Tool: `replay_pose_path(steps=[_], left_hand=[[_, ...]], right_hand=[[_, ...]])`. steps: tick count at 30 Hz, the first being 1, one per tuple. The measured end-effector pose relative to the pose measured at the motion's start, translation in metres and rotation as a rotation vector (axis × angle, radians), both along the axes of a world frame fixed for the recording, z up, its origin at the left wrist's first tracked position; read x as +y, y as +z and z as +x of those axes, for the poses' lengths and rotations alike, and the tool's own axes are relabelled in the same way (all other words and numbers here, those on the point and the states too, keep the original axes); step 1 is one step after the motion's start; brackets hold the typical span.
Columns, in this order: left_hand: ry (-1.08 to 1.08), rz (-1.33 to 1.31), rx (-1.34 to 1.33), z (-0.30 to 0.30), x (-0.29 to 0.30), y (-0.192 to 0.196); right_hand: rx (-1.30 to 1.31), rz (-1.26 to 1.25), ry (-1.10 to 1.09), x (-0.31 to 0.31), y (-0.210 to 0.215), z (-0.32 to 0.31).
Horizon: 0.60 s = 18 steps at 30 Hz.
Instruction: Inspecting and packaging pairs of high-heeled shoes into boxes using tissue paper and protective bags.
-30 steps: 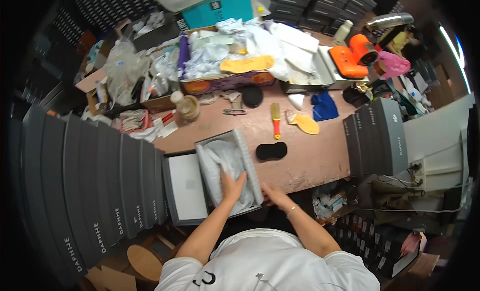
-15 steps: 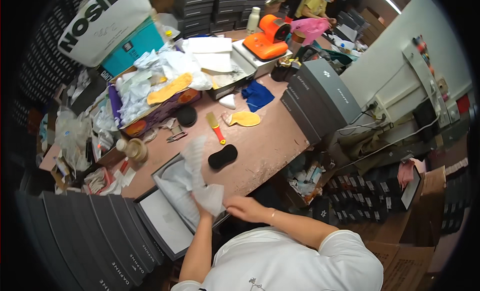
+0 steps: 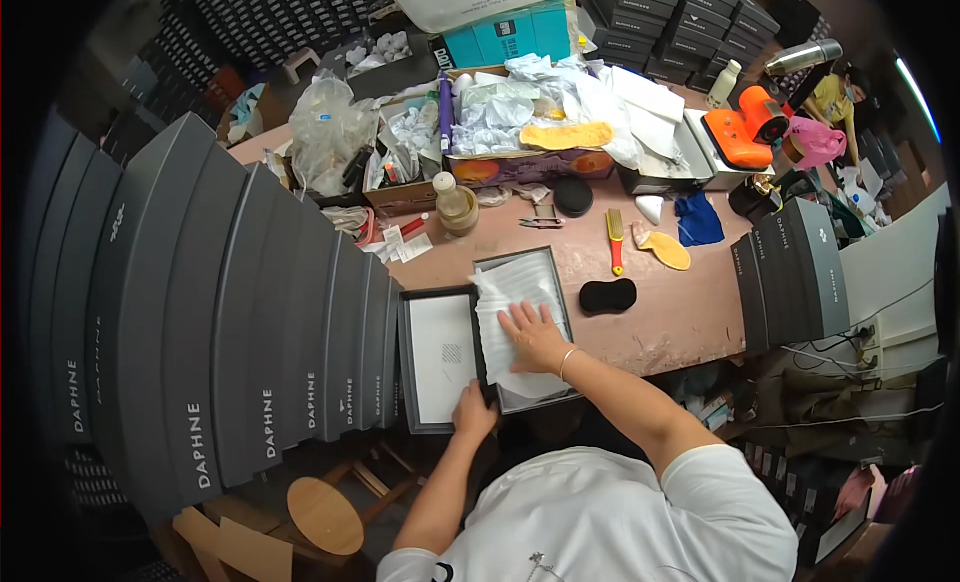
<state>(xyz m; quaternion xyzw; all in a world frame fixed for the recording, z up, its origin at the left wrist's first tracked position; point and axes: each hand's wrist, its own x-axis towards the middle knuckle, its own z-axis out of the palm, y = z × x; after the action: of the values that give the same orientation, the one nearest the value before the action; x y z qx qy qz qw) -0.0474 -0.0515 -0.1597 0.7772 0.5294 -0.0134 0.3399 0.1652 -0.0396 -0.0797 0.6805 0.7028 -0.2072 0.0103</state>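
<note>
I note right hand (image 3: 533, 334) flat, pressing tissue paper (image 3: 518, 327) into open box (image 3: 560, 282); left hand (image 3: 472, 418) grips lid (image 3: 440, 357) edge. Lid not yet on.

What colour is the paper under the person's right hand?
White tissue paper, seen in the head view, under the right hand.

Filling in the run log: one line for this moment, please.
right hand flat on tissue paper in open box | left hand on lid edge
</note>
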Motion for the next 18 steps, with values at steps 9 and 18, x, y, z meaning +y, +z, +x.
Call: replay_pose_path(steps=[9, 18], left_hand=[[0.282, -0.131, -0.581, -0.059, 0.029, 0.113], [0.198, -0.647, -1.005, -0.029, 0.006, 0.080]], right_hand=[[-0.066, 0.007, -0.040, -0.010, -0.034, -0.015], [1.084, 0.264, -0.640, -0.072, 0.044, 0.036]])
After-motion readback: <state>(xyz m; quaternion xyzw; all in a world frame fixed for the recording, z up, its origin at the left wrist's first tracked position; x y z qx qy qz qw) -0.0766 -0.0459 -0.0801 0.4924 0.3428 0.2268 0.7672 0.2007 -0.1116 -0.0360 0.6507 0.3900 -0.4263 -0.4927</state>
